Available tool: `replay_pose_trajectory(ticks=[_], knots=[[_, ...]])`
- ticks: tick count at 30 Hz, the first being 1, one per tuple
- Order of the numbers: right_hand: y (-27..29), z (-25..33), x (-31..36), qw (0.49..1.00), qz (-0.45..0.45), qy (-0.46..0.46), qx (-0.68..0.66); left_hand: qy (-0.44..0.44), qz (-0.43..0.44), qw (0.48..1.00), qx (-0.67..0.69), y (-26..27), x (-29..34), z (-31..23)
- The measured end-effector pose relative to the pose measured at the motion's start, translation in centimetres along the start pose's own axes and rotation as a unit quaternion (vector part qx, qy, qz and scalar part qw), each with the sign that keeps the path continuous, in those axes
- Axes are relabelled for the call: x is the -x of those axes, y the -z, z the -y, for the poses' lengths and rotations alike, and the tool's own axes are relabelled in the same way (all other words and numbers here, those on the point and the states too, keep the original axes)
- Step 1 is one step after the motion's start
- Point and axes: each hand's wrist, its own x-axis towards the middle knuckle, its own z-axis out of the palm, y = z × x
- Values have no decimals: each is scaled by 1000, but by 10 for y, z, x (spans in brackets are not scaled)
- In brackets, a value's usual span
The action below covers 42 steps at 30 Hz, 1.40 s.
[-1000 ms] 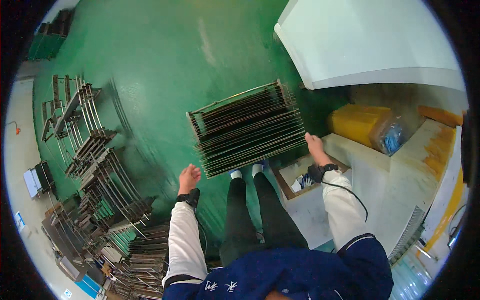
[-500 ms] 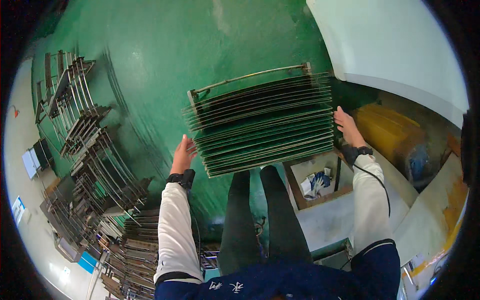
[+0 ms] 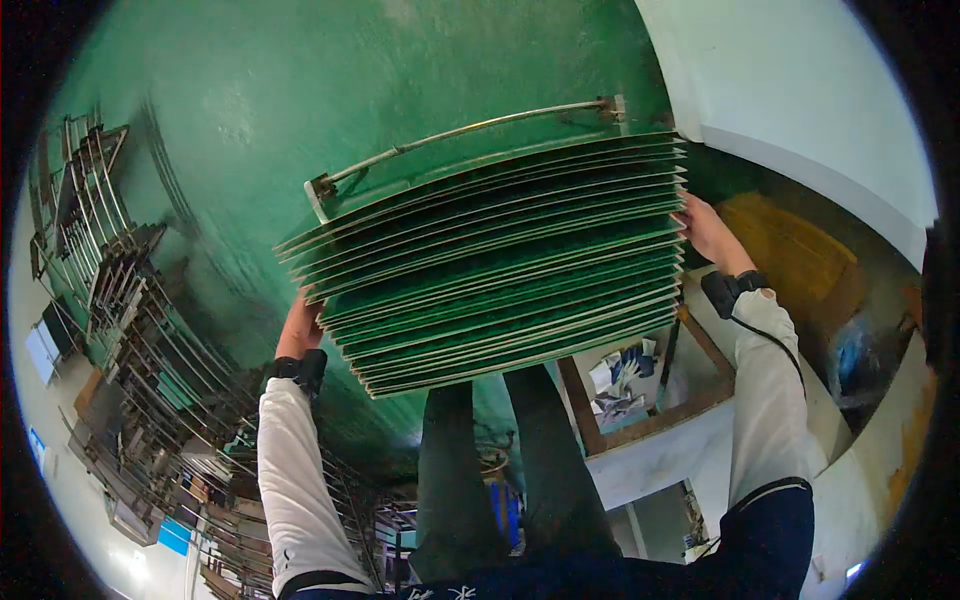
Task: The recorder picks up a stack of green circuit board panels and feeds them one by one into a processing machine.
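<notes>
Many sheets [image 3: 500, 270] between left hand [image 3: 298, 328] and right hand [image 3: 712, 238]

Sheets: thin, green, stacked in rows with narrow gaps, in front of the body and above the legs [image 3: 445, 450]. Left hand at the left ends, right hand at the right ends, both partly behind the edges. Grip: hands well apart, stack between them; fingers too hidden to tell whether either is clamped. Rod [image 3: 470, 130] with end brackets runs along the far side; cannot tell whether its frame bears the sheets.

Handling (judgement): match pressure at both ends and keep the two wrists level, so the rows stay parallel. Palms flat to the edges would suit better than fingertips pushed into the gaps. Likely weak point: thin sheets bowing or sliding sideways if one end is squeezed harder. Elbows close to the body should steady it.

Surface: floor [image 3: 250, 110] green, slightly glossy, with scuffs.

Room: metal racks [image 3: 110, 270] crowd the left, near a pale wall [image 3: 65, 500]. At right, an open bin [image 3: 650, 432] with a brown rim, gloves [image 3: 622, 375] inside; beyond it a yellow bundle [image 3: 790, 240]. White housing [image 3: 800, 90] at upper right.
</notes>
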Motion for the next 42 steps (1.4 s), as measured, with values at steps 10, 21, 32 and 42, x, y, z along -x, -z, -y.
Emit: replay_pose_trajectory(ticks=[10, 21, 32, 42], knots=[[52, -38, -15, 942, 54, 178, 279, -314, 80, 792, -518, 4, -11, -3], [137, -79, -26, 851, -5, 144, 505, -154, -34, 983, -97, 18, -28, 11], [208, -101, -62, 769, 1, 194, 610, -253, -21, 785, -566, -18, 18, -8], [174, -113, -34, 851, 50, 146, 503, -53, 23, 975, -216, -30, 20, -10]])
